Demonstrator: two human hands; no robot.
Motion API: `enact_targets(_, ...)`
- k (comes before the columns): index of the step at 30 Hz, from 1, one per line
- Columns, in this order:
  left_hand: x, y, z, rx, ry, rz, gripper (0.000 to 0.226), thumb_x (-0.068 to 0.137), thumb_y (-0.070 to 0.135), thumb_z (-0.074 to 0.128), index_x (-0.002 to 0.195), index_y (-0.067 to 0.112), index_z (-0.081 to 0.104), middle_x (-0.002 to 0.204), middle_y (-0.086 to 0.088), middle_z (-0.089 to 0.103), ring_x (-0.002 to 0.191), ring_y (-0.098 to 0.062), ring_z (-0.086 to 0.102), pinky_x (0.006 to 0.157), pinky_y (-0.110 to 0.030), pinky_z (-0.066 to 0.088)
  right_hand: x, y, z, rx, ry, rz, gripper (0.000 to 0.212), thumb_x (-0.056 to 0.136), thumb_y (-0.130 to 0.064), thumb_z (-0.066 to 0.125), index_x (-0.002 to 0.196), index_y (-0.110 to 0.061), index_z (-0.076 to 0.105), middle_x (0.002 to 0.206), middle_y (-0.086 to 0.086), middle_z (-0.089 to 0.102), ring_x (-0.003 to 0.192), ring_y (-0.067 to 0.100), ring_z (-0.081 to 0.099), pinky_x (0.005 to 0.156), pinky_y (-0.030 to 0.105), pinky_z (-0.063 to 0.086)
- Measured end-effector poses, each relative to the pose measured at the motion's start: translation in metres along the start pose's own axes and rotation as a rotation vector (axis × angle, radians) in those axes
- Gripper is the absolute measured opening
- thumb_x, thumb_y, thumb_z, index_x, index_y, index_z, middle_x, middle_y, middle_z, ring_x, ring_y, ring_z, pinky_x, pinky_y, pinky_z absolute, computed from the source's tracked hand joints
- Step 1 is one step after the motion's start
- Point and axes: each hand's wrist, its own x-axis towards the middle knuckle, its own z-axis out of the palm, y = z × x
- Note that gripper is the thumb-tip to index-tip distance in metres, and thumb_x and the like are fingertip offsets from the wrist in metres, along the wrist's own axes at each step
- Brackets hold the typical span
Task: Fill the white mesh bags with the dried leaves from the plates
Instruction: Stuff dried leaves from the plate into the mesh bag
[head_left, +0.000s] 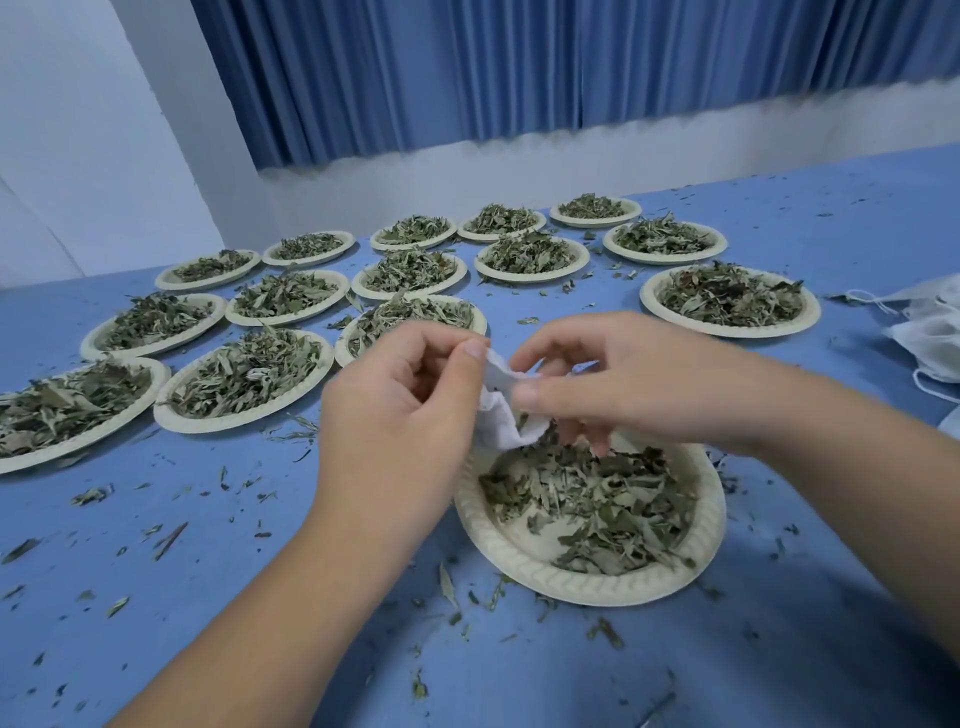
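Observation:
A small white mesh bag (501, 410) hangs between both hands just above the near paper plate (498, 551), which holds dried green leaves (597, 509). My left hand (400, 410) pinches the bag's left edge between thumb and curled fingers. My right hand (602, 379) pinches the bag's right edge with thumb and forefinger, its other fingers reaching down to the leaves. Much of the bag is hidden behind the fingers.
Several more paper plates heaped with dried leaves, such as one at the left (244, 379) and one at the right (730, 301), cover the blue table (208, 597). A pile of empty white mesh bags (930, 332) lies at the right edge. Leaf crumbs litter the table.

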Motion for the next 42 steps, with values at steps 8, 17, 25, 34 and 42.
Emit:
enact_targets(8, 0.004, 0.001, -0.003, 0.071, -0.005, 0.027, 0.018, 0.092, 0.021, 0.062, 0.079, 0.032, 0.069, 0.06, 0.019, 0.063, 0.051, 0.005, 0.052, 0.048, -0.007, 0.038, -0.036, 0.012, -0.031, -0.512, -0.18, 0.054, 0.065, 0.044, -0.092, 0.053, 0.1, -0.059, 0.051, 0.104, -0.035, 0.048, 0.082, -0.008, 0.057, 0.067, 0.021, 0.045)
enact_targets(17, 0.004, -0.002, -0.004, 0.141, -0.054, 0.017, 0.004, 0.083, 0.028, 0.073, 0.083, 0.032, 0.074, 0.07, 0.012, 0.067, 0.056, 0.002, 0.055, 0.053, -0.007, 0.041, -0.038, 0.017, -0.011, -0.726, -0.239, -0.014, 0.062, 0.054, -0.086, 0.051, 0.109, -0.061, 0.038, 0.104, -0.031, 0.04, 0.088, -0.016, 0.04, 0.071, 0.021, 0.038)
enact_targets(25, 0.003, 0.0, -0.006, 0.301, 0.049, 0.135, 0.016, 0.083, 0.026, 0.073, 0.071, 0.034, 0.066, 0.065, 0.015, 0.061, 0.052, 0.0, 0.049, 0.05, -0.007, 0.037, -0.033, 0.017, -0.001, -0.769, -0.176, -0.062, 0.042, 0.073, -0.061, 0.066, 0.111, -0.049, 0.053, 0.104, -0.021, 0.051, 0.098, -0.001, 0.043, 0.087, 0.032, 0.047)
enact_targets(34, 0.0, 0.002, -0.005, 0.398, 0.029, 0.18, 0.012, 0.083, 0.023, 0.071, 0.073, 0.028, 0.067, 0.063, 0.025, 0.057, 0.057, 0.002, 0.051, 0.055, -0.007, 0.036, -0.031, 0.016, -0.001, -0.776, -0.15, -0.096, 0.027, 0.083, -0.045, 0.063, 0.09, -0.018, 0.064, 0.085, 0.001, 0.065, 0.082, 0.018, 0.059, 0.074, 0.041, 0.051)
enact_targets(42, -0.003, 0.003, -0.001, 0.397, -0.097, 0.167, 0.01, 0.084, 0.022, 0.069, 0.077, 0.028, 0.072, 0.067, 0.024, 0.06, 0.055, 0.002, 0.051, 0.055, -0.009, 0.038, -0.035, 0.014, -0.025, -0.408, -0.094, -0.079, 0.02, 0.066, -0.055, 0.064, 0.085, -0.049, 0.068, 0.066, -0.015, 0.066, 0.048, 0.002, 0.05, 0.049, 0.02, 0.042)
